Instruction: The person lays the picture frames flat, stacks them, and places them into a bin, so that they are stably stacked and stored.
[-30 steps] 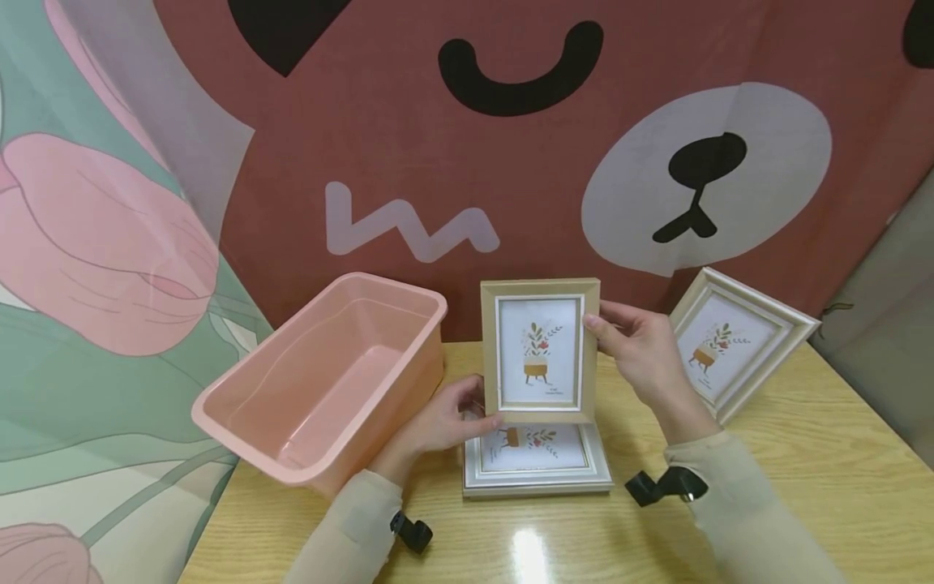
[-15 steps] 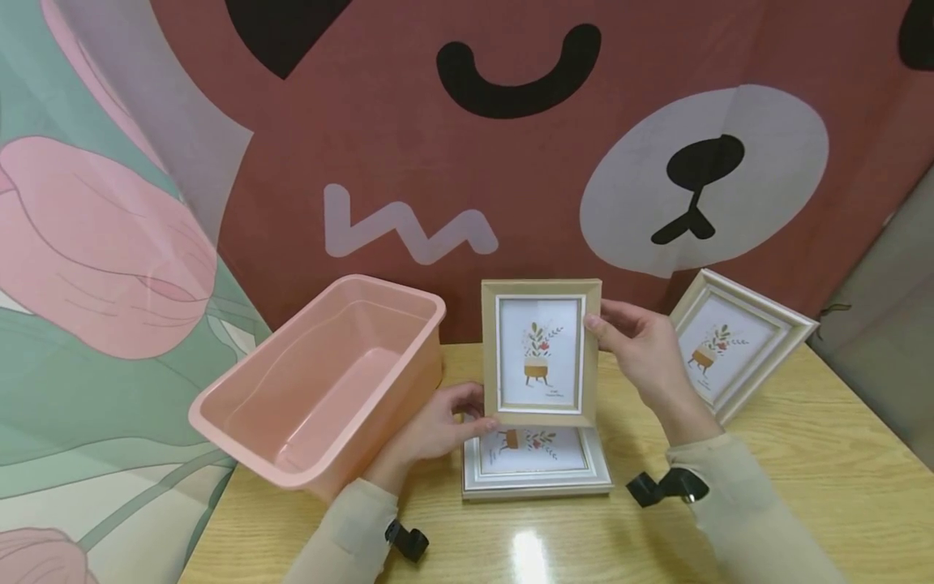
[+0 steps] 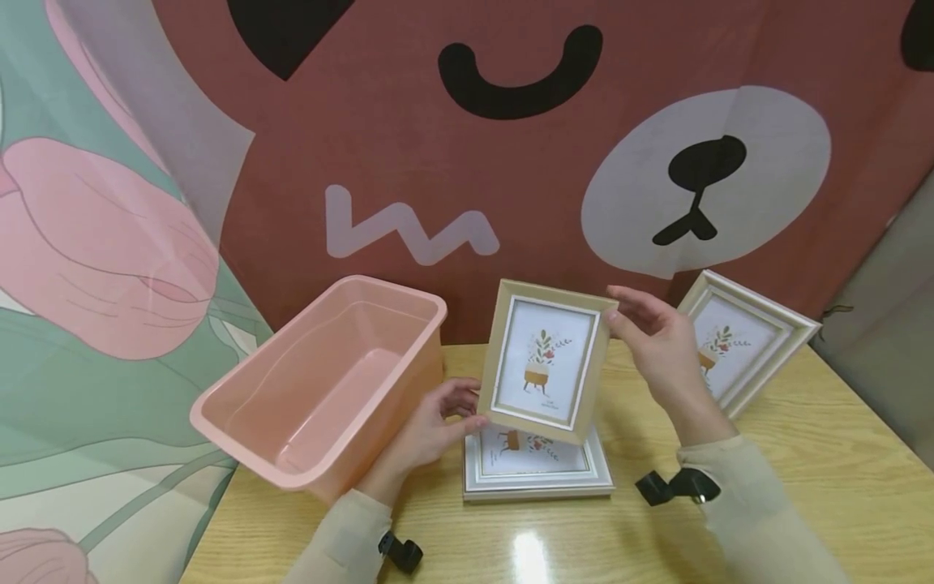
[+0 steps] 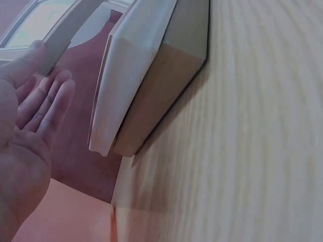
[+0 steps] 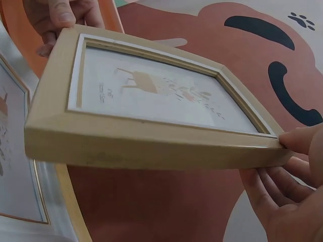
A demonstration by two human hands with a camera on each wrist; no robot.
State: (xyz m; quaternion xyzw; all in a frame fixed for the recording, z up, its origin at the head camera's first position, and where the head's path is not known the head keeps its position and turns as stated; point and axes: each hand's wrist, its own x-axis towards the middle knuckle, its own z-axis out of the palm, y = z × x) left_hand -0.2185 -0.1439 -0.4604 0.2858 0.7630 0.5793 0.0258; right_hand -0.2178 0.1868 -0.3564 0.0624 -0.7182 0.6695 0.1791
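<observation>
A tan picture frame with a flower-pot print tilts in the air, its top leaning right. My right hand pinches its upper right corner, thumb on the front and fingers behind, as the right wrist view also shows. At the lower left corner, my left hand has its thumb on the frame's edge; in the left wrist view the corner lies between its thumb and fingers. Below lies a stack of picture frames, the top one white; the held frame covers part of its print.
A pink plastic bin stands left of the stack, close to my left forearm. Another picture frame leans tilted at the right, partly behind my right hand. A printed cloth hangs behind the wooden table.
The held picture frame has turned from upright to leaning right. My right hand has moved right with its upper corner. My left hand has shifted slightly left, its thumb now covering less of the frame.
</observation>
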